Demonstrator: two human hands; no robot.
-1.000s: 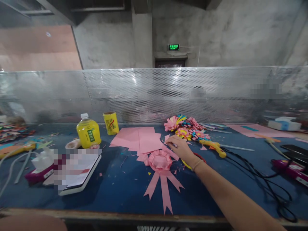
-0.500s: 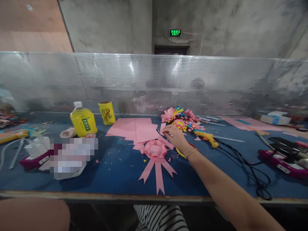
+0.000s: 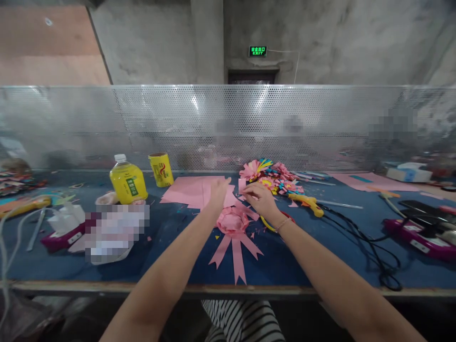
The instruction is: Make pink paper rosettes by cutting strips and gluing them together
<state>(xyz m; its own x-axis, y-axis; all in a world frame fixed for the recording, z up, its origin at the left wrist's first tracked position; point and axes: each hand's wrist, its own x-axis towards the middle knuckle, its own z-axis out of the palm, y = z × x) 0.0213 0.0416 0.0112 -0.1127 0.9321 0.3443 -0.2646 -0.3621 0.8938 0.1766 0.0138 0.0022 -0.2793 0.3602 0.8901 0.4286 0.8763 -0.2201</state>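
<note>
My right hand (image 3: 261,197) is closed in a pinch on a small pink paper strip (image 3: 242,184), which stands up from the fingertips. Just left of it, my left hand (image 3: 218,191) is over the stacked pink paper sheets (image 3: 183,191), fingers stretched out and nothing seen in them. A pink paper rosette (image 3: 232,221) with a ruffled round top and several notched tails lies on the blue table in front of both hands. Beside my right wrist is a yellow and red ring-shaped thing (image 3: 267,223), partly hidden.
Colourful paper flowers (image 3: 272,175) and a yellow glue gun (image 3: 309,203) with black cables lie right. Left are a yellow liquid bottle (image 3: 128,183), a yellow can (image 3: 161,170) and a purple power strip (image 3: 67,237). A perforated metal screen (image 3: 171,123) runs along the back.
My left hand has come in from the lower left, reaching over the paper stack towards my right hand. My right hand stays nearly in place with the pink strip. The view has shifted slightly.
</note>
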